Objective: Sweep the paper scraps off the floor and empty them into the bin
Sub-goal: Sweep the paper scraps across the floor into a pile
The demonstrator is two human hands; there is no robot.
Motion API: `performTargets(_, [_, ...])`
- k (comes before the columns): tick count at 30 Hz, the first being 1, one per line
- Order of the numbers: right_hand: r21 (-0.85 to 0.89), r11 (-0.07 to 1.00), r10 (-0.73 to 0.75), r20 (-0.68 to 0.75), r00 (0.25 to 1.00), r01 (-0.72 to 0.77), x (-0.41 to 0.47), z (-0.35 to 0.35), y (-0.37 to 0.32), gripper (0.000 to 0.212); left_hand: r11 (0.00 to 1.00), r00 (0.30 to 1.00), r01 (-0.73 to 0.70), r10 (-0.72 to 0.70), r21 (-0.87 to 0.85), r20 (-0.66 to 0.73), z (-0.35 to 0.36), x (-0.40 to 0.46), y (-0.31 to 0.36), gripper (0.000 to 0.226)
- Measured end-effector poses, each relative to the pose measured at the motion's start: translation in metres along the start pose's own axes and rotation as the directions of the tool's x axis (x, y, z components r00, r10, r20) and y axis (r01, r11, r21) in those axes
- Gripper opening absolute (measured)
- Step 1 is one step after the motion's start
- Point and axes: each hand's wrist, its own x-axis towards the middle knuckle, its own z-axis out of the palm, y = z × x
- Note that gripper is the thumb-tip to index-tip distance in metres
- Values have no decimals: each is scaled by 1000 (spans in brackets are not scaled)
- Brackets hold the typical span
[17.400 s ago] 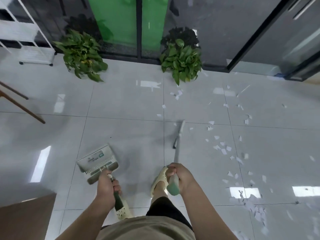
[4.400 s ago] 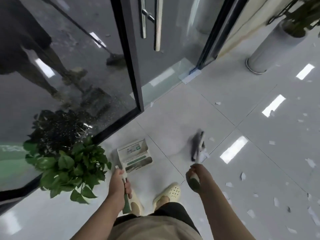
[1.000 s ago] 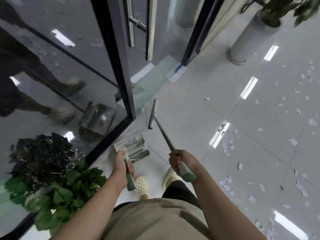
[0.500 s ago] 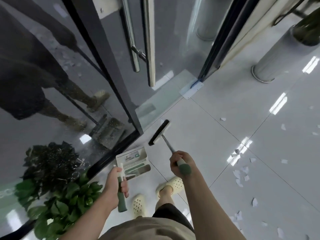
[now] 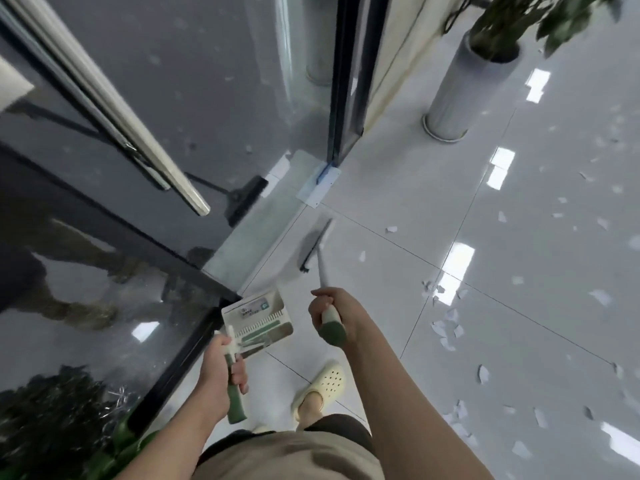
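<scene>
At the far left of your view, left of the dustpan, stands the dark glass door [image 5: 145,98] with its long metal pull bar [image 5: 114,109]; the glass mirrors a broom head and your legs. Your left hand [image 5: 221,367] has its fingers curled tight round the dustpan's green handle. The dustpan [image 5: 258,320] itself sits just beyond that hand, by the corner of the black door frame, its pale tray and row of comb teeth facing up.

Right of the dustpan, your right hand [image 5: 330,313] is clamped round the green grip at the top of the broom. The broom [image 5: 318,247] runs away from you, its thin pale shaft ending in a dark, blurred head on the floor ahead of the dustpan, near the door's threshold. Below the dustpan, nearer you, one cream clog [image 5: 325,381] shows.

The paper scraps [image 5: 446,332] lie scattered on the glossy grey floor [image 5: 519,271] well to the right of the dustpan. Farther right and beyond, a tall grey planter [image 5: 464,88] holds a leafy plant.
</scene>
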Motion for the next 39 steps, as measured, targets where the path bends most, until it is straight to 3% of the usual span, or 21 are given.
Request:
performTargets(4, [156,988,-24,79,997,11,10,-30,-41,24,998,998,-6,10,-66,60,43,-2,14,32])
performTargets(8, [245,967,-97,97,991,71,6,-78,-68,30,999,988,-12,4,50,156,84,-9,30,35])
performTargets(11, [195,969,-136,-83,987,150,-6,-113,-86,27,990,984,-30,5,136,179,116,-13,34,36])
performTargets(15, [13,959,-258,-362,896,281,-30,-147,-99,21,971,978,-59,10,230,207,157,-9,42,31])
performTargets(19, [-95,920,-379,-464,800,381,-45,-142,-118,11,941,965,-83,-6,327,262,200,0,55,29])
performTargets(29, [152,857,-431,-311,847,492,-51,-43,-172,20,915,944,-76,-62,396,325,306,22,137,25])
performTargets(35, [311,903,-277,-105,955,296,-18,-3,-208,30,918,948,-34,-96,395,305,315,32,179,29])
performTargets(39, [354,922,-181,33,983,158,9,25,-219,34,914,941,1,-138,405,309,307,46,199,28])
